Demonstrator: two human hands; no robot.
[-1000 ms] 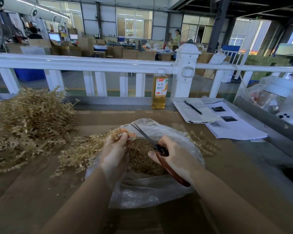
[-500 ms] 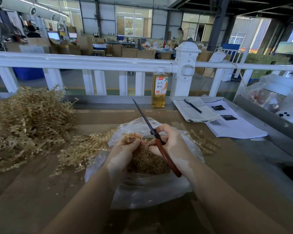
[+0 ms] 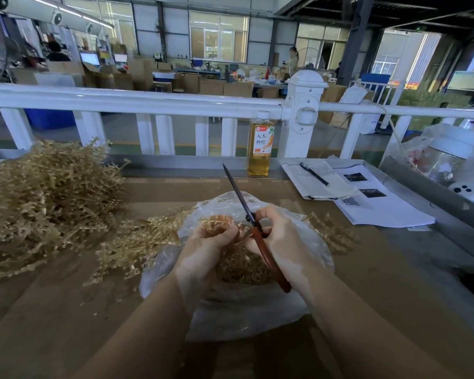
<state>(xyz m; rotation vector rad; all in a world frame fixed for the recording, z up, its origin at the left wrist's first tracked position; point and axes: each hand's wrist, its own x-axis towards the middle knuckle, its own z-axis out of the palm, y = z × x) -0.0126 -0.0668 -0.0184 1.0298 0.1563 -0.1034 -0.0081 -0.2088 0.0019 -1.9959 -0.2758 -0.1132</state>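
Centre of frame, above clear plastic bag (image 3: 244, 315) on bench (image 3: 66, 324): left hand (image 3: 203, 247), fingers curled round golden sprig (image 3: 216, 224); right hand (image 3: 282, 242), fingers gripping red-handled scissors (image 3: 258, 236), blades together, tip toward upper centre. Left of frame: sprig pile (image 3: 47, 198). Behind: drink bottle (image 3: 260, 151).

Twig heap (image 3: 39, 203) (left) and bottle (image 3: 260, 151) bound open tabletop (image 3: 175, 187).
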